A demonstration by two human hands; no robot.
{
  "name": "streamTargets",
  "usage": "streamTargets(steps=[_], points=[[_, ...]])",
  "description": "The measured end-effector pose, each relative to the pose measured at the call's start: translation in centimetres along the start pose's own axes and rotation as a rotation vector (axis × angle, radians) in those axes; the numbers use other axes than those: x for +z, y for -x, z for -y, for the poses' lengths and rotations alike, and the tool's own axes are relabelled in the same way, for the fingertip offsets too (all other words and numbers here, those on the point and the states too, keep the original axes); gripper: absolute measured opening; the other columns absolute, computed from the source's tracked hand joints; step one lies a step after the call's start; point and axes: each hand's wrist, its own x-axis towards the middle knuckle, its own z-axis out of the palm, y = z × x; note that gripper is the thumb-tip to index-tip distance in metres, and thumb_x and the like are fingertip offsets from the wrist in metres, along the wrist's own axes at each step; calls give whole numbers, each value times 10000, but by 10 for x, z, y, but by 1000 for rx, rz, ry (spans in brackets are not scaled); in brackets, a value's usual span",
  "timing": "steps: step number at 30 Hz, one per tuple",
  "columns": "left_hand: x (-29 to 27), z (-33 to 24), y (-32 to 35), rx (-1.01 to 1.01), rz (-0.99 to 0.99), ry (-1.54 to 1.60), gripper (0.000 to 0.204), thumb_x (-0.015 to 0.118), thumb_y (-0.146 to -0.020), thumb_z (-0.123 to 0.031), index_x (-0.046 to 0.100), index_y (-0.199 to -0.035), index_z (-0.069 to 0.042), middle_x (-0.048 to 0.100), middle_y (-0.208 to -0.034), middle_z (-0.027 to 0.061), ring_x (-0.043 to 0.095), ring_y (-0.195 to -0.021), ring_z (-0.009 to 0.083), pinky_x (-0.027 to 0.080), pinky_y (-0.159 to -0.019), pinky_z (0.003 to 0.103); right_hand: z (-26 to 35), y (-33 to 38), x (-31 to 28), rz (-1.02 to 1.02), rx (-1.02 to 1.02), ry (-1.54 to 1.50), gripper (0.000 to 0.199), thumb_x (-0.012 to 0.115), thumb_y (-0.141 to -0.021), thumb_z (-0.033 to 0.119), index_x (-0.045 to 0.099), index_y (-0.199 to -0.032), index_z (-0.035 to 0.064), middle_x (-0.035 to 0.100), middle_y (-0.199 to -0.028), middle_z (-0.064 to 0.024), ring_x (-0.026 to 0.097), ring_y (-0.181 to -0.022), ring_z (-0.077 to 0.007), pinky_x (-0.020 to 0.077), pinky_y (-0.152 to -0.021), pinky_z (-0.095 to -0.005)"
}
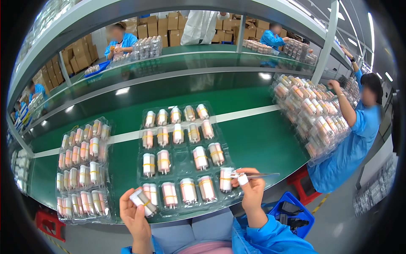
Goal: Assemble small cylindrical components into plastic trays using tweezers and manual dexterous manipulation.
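My left hand (pixel 134 213) is closed round a small bundle (pixel 143 202) of pale cylinders held by a yellow band, tilted over the near left corner of a clear plastic tray (pixel 181 157). Similar banded bundles, white and pink, stand in rows in that tray; one pocket in the third row holds none. Over the tray's near right corner, my right hand (pixel 252 192) grips thin metal tweezers (pixel 267 174), their shaft pointing right. White covering (pixel 242 179) wraps one of its fingertips. Beside this hand stands another banded bundle (pixel 225 179) in the tray.
Stacked filled trays (pixel 83 169) stand at left; a taller stack (pixel 315 110) rises at right, beside a co-worker in blue (pixel 366 131). A blue bin (pixel 306 210) with black items sits below the green table (pixel 249 139). More people work behind the metal frame (pixel 325 46).
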Motion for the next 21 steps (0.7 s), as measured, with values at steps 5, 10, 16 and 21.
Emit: streamTargets(steps=[5,10,16,21], points=[[14,6,-3,-64,80,105,457,587,-827,-62,410,-1231,58,544,-1184,199,541,-1087,221,420,-957,339,-7,-20,-13,-36,-56,66,199,616,-872,136,591,-983,-27,637,-791,-82,619,-685,-122,482,-625,-226],[16,12,-1,-82,185,112,464,608,-814,-71,422,-1220,52,550,-1180,201,541,-1086,228,418,-957,337,-4,-29,-26,-67,-37,94,194,609,-873,113,584,-999,-33,633,-840,-91,622,-696,-126,489,-631,-224],[6,-7,6,-83,75,183,520,634,-796,-135,418,-1238,33,537,-1196,206,542,-1094,228,429,-940,339,2,-19,-28,-176,-188,37,209,590,-877,109,567,-1007,-52,618,-895,-125,635,-697,-171,499,-596,-241],[0,-9,11,33,127,99,541,623,-786,-46,385,-1261,56,475,-1262,246,491,-1155,246,382,-993,357,9,-2,-17,-107,-278,-8,230,538,-908,123,541,-1053,-54,617,-927,-153,628,-721,-176,492,-627,-247]])
